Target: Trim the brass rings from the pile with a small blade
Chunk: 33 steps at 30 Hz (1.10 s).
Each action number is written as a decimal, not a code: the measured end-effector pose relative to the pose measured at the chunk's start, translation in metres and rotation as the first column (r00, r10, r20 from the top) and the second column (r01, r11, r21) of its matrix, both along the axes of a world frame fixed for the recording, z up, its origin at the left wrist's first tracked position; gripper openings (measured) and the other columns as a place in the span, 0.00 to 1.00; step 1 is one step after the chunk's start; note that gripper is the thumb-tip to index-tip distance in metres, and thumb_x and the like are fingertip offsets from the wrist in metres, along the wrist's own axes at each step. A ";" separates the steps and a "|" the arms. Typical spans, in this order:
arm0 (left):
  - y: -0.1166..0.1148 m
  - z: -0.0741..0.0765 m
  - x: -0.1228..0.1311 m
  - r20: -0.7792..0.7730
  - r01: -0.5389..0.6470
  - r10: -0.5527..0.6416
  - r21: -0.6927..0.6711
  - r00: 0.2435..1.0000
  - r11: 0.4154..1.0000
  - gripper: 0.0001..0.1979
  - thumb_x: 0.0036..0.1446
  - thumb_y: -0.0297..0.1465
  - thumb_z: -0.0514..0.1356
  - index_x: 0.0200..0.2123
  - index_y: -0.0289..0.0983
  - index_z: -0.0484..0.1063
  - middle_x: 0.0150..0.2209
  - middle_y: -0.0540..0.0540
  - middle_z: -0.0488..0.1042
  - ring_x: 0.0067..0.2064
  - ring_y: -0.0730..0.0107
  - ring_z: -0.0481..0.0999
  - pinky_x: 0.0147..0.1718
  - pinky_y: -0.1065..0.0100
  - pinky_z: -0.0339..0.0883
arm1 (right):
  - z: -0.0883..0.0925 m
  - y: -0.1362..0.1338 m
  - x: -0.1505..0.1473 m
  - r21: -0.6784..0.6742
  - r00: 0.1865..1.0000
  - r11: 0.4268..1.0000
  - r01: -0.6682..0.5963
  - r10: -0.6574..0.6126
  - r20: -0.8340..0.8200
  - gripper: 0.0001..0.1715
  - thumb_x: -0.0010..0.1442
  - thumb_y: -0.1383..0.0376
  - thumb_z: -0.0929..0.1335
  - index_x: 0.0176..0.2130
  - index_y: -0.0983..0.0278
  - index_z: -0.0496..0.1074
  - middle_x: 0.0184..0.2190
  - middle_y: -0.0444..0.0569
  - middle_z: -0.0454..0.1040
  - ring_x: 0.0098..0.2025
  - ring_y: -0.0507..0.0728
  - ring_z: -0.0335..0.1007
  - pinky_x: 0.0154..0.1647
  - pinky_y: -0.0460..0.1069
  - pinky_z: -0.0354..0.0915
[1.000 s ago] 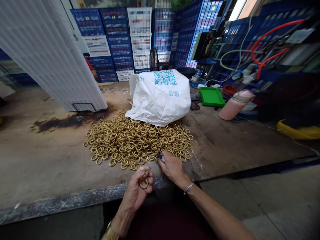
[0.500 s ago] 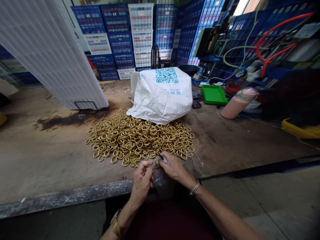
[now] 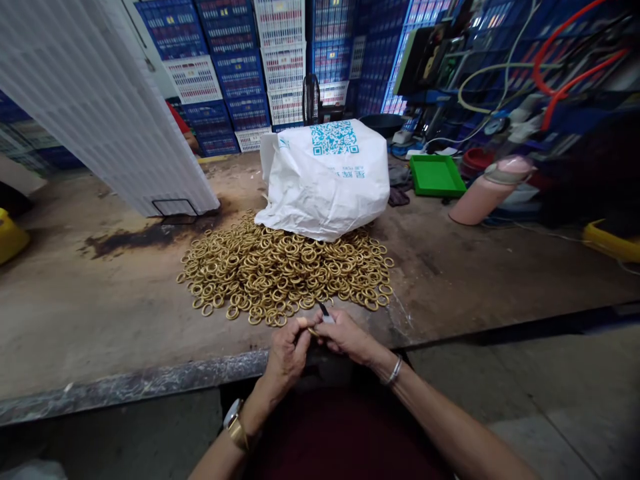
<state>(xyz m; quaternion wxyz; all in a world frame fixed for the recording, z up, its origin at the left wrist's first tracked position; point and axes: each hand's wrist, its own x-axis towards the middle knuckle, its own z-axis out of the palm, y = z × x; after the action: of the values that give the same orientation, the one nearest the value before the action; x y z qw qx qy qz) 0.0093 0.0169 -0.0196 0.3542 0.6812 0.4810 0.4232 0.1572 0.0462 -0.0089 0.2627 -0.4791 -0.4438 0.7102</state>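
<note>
Gold ring [image 3: 313,332] btwn L hand [image 3: 288,349] & R hand [image 3: 349,336]

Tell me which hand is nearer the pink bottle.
The right hand: it is on the near side of the pink bottle, to its left. The left hand is also on the near side, farther left.

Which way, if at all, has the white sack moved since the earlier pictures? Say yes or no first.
No: against the black wire stand to its left, the white sack shows no clear shift in any direction.
</note>
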 end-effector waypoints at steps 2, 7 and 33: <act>-0.001 0.000 0.001 0.005 -0.041 0.042 -0.056 0.999 0.998 0.09 0.55 0.27 0.52 0.35 0.36 0.71 0.28 0.49 0.74 0.30 0.72 0.71 0.32 0.72 0.63 | -0.002 -0.002 -0.002 0.092 0.998 0.996 0.024 -0.030 0.063 0.11 0.49 0.60 0.65 0.29 0.63 0.60 0.17 0.36 0.61 0.13 0.43 0.47 0.12 0.40 0.44; -0.002 0.006 0.005 0.060 -0.075 0.086 -0.164 0.995 0.984 0.08 0.53 0.30 0.54 0.27 0.35 0.71 0.23 0.51 0.69 0.26 0.74 0.66 0.28 0.74 0.59 | -0.003 -0.004 -0.004 0.208 0.988 0.978 0.025 -0.056 0.143 0.13 0.52 0.56 0.64 0.27 0.64 0.60 0.17 0.37 0.61 0.15 0.44 0.48 0.14 0.41 0.46; -0.009 0.015 0.006 0.433 0.066 0.241 -0.584 0.869 0.809 0.17 0.50 0.45 0.55 0.26 0.36 0.63 0.17 0.56 0.60 0.16 0.82 0.52 0.15 0.77 0.44 | -0.008 -0.010 0.000 0.607 0.777 0.668 -0.431 -0.067 0.626 0.07 0.50 0.71 0.61 0.26 0.63 0.67 0.21 0.43 0.68 0.23 0.49 0.59 0.25 0.44 0.50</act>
<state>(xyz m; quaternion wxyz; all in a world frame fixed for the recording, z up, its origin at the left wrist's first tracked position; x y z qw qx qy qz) 0.0151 0.0079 -0.0050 0.6336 0.3871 0.5138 0.4298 0.1571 0.0358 -0.0165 0.1976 -0.4848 -0.7935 0.3102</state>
